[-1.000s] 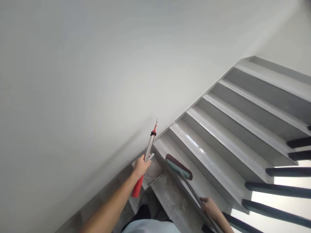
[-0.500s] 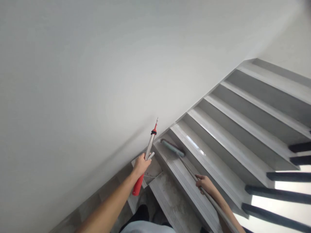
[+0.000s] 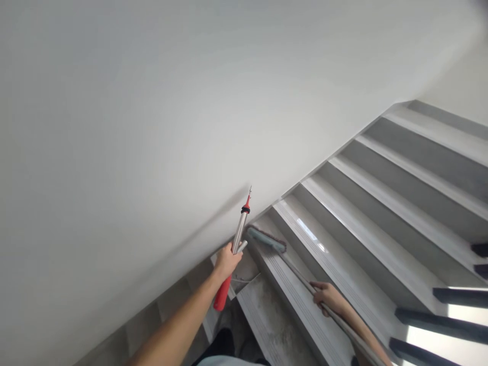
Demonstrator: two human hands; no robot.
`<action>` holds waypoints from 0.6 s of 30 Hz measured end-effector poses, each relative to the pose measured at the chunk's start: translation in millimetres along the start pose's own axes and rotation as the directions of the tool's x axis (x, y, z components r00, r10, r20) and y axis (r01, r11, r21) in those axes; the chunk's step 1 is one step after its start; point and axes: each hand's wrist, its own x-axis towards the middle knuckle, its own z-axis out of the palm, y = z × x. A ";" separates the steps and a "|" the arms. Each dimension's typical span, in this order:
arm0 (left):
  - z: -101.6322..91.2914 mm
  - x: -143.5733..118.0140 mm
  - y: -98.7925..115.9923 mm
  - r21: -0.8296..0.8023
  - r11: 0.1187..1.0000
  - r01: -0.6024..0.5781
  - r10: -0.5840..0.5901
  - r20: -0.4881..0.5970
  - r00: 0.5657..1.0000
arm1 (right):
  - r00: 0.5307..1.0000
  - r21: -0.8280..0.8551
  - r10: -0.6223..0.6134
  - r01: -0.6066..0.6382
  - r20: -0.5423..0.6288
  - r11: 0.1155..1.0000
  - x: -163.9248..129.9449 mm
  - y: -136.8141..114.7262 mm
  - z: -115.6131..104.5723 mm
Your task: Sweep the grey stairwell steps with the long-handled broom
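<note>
My left hand (image 3: 226, 261) grips a metal pole with a red handle (image 3: 237, 241), which points up along the white wall. Near the foot of that pole a dustpan (image 3: 244, 272) rests on a lower step. My right hand (image 3: 326, 297) holds the long metal handle of a broom (image 3: 301, 277). The broom's teal head with dark bristles (image 3: 266, 239) lies on a grey stair tread close to the wall.
Grey tiled stairs (image 3: 381, 203) rise to the right along a plain white wall (image 3: 152, 101). Dark railing bars (image 3: 457, 305) stand at the right edge. The step below me (image 3: 274, 320) looks dusty and stained.
My right hand pushed the broom head up and left along the step towards the wall. The left hand kept its grip on the pole with hardly any shift.
</note>
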 end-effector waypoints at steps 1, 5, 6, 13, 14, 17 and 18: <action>-0.8 -1.6 -0.3 -0.001 1.000 0.003 -0.003 0.003 1.000 | 0.999 -0.013 0.002 -0.003 -0.035 1.000 4.3 -6.4 -6.7; -2.3 -4.6 -2.5 0.009 1.000 0.003 -0.003 0.021 1.000 | 0.996 -0.055 -0.019 0.014 -0.084 0.998 37.8 -44.9 1.7; -2.3 -4.3 -3.1 0.012 1.000 0.002 -0.002 0.022 1.000 | 0.997 -0.061 -0.019 0.014 -0.077 0.998 43.9 -51.0 12.0; -4.5 -2.1 -7.2 0.036 0.999 -0.034 0.033 0.034 0.999 | 0.988 0.004 0.035 -0.036 0.149 0.999 -1.1 -7.7 52.7; -5.0 -3.2 -8.7 0.041 0.999 -0.034 0.033 0.035 0.999 | 0.987 0.041 0.034 -0.040 0.156 0.998 -14.9 4.8 45.8; -4.8 -9.1 -14.3 0.056 0.998 -0.030 0.027 0.046 0.999 | 0.991 0.143 0.022 -0.041 0.134 0.989 -45.5 36.5 19.6; -4.1 -11.6 -16.0 0.062 0.998 -0.032 0.028 0.052 0.998 | 0.994 0.164 0.015 -0.033 0.106 0.986 -49.2 44.0 13.2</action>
